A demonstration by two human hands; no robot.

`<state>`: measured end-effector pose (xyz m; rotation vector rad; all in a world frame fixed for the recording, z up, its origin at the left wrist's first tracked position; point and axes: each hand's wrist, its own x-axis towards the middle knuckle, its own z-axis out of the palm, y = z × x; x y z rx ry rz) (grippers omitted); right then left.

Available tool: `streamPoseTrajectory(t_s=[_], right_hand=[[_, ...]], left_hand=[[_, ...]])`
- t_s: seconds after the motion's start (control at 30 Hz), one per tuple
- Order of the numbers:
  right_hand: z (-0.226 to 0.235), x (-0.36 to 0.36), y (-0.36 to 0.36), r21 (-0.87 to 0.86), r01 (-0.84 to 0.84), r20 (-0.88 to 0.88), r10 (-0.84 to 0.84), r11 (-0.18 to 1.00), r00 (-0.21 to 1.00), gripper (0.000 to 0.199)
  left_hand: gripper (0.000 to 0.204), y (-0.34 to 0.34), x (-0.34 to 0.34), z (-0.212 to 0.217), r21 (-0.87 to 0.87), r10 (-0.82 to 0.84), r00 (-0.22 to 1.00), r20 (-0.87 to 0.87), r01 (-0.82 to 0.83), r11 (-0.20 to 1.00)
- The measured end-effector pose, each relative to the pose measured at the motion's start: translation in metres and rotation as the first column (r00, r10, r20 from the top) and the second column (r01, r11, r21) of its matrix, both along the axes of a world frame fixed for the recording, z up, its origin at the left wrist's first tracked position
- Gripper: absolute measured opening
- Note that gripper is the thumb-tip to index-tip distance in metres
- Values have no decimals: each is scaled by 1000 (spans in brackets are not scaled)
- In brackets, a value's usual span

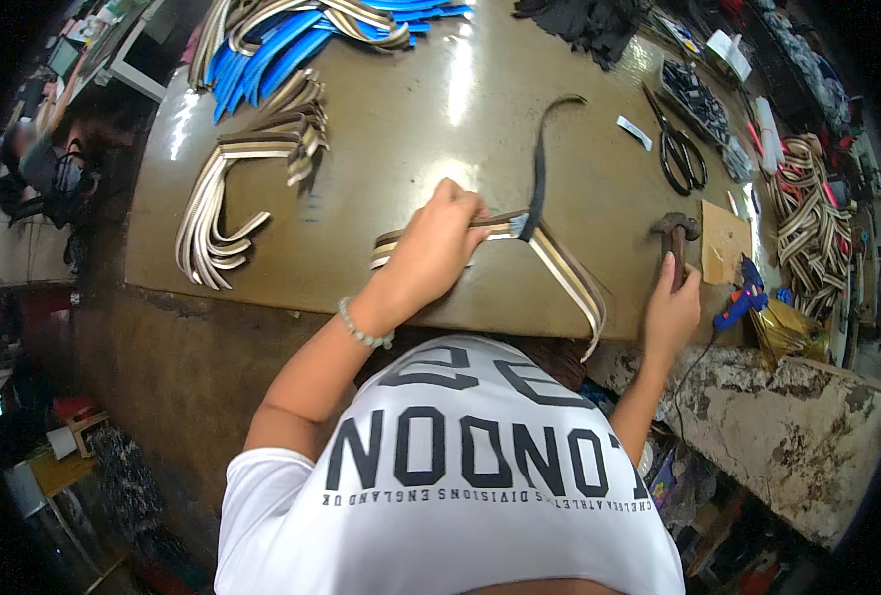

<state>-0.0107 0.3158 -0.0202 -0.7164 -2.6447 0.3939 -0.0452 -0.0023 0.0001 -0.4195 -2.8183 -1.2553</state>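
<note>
My left hand (432, 246) is closed on a brown, white and tan striped strap (571, 276), close to the near edge of the table. A black strip (538, 174) is looped round the strap just right of my fingers, and its loose end curls away toward the far side. The strap's right part bends down over the table edge. My right hand (672, 309) is wrapped round the wooden handle of a hammer (677, 230), whose dark metal head lies on or just above the tabletop. A bundle of similar striped straps (202, 213) lies at the left.
Blue strips and more straps (252, 69) lie at the far left. Black cloth (591, 28) lies at the back. To the right are scissors (680, 154), a tray of dark small parts (696, 97), cardboard (724, 243), a blue glue gun (745, 297) and a strap heap (817, 213).
</note>
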Motion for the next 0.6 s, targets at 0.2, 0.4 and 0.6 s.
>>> streamPoseTrajectory(t_s=[0.2,0.4,0.6], right_hand=[[-2,-2,-11,189,-26,83,10,982,997,43],[-2,-9,-20,314,-39,112,4,949,994,38],[-7,-9,-16,396,-48,105,7,917,994,35]], left_hand=[[16,-16,-67,57,-143,-237,971,35,240,960],[24,-124,-192,125,-201,-108,970,-219,64,977],[42,-250,-275,143,-507,138,929,-343,-308,805]])
